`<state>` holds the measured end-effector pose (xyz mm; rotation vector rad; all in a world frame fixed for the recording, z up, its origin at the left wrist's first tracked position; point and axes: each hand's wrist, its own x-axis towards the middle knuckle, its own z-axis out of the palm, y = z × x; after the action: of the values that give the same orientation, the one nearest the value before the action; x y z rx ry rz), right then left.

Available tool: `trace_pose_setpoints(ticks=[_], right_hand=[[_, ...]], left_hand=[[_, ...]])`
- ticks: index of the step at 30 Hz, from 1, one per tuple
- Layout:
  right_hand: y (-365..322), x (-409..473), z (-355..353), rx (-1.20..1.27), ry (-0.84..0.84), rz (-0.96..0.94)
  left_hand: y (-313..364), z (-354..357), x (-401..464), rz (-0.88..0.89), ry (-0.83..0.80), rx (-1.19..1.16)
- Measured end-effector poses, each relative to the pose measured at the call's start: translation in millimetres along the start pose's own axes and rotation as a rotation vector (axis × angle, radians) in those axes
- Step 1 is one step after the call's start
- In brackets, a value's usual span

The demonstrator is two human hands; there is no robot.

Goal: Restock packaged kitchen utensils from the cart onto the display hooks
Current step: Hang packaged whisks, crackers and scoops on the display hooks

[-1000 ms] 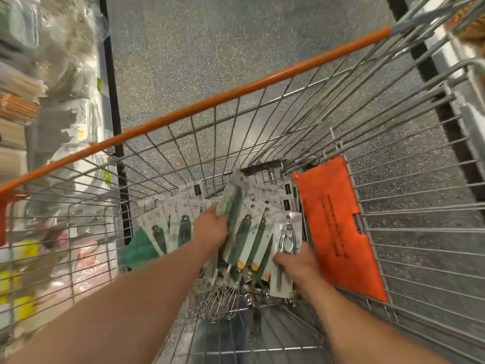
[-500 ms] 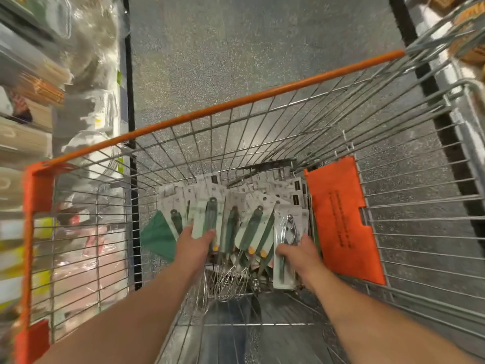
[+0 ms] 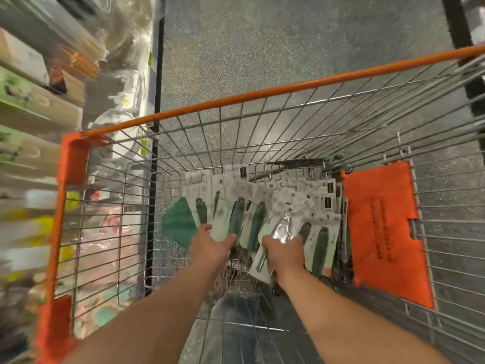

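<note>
Fingers of the right hand (image 3: 284, 252) grasp a pack with a metal tool (image 3: 273, 240). At its nine o'clock, the left hand (image 3: 210, 244) lies spread on the green-handled utensil packs (image 3: 236, 214). All packs stand inside the wire cart (image 3: 262, 93); blurred shelves (image 3: 34, 106) are at nine o'clock.

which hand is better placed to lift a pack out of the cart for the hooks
Right. The right hand already grips the pack with the silver tool, so it likely only needs to lift. The left hand just rests on the green-handled packs.
</note>
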<state>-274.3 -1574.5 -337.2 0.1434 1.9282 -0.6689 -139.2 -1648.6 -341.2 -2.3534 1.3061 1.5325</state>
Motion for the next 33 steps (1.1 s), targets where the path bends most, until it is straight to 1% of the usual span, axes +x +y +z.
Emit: trace_pose_setpoints(ticks=[3,5,9,14,16,18,20,22,24,28,33], right_hand=[[2.0,8.0,4.5,0.000,0.000,-0.013],[-0.7,8.5,4.8,0.041,-0.011,0.001],[-9.1,9.1,7.0,0.126,-0.003,0.056],[-14.2,13.0,14.6,0.076,-0.084,0.067],[-16.9,14.3,13.6,0.080,-0.101,0.053],[-13.9,18.9,8.2,0.103,-0.091,0.077],[-13.8,14.9,2.2,0.134,-0.091,0.096],[-10.1,14.2,-1.4,0.169,-0.151,0.101],[-8.1,12.9,-5.2,0.198,-0.207,0.077],[-29.1,-14.8,-14.8,0.241,-0.334,0.057],[-58.7,-59.4,-17.9,0.332,-0.486,-0.024]], left_hand=[[-2.5,3.4,3.6,-0.026,-0.016,-0.037],[-3.6,7.6,3.5,-0.034,-0.036,-0.025],[-7.8,12.8,3.2,0.037,-0.044,0.036],[-3.8,15.8,-2.9,0.106,-0.010,0.036],[-1.5,14.5,-1.5,0.162,-0.010,0.090],[0.5,9.9,1.0,0.206,-0.042,0.163],[2.1,3.7,2.5,0.225,-0.093,0.177],[4.5,-3.7,2.2,0.219,-0.135,0.162],[7.8,-10.4,-0.5,0.205,-0.155,0.122],[17.3,-28.4,-8.5,0.118,-0.209,-0.063],[30.4,-62.8,-33.2,0.115,-0.289,-0.278]])
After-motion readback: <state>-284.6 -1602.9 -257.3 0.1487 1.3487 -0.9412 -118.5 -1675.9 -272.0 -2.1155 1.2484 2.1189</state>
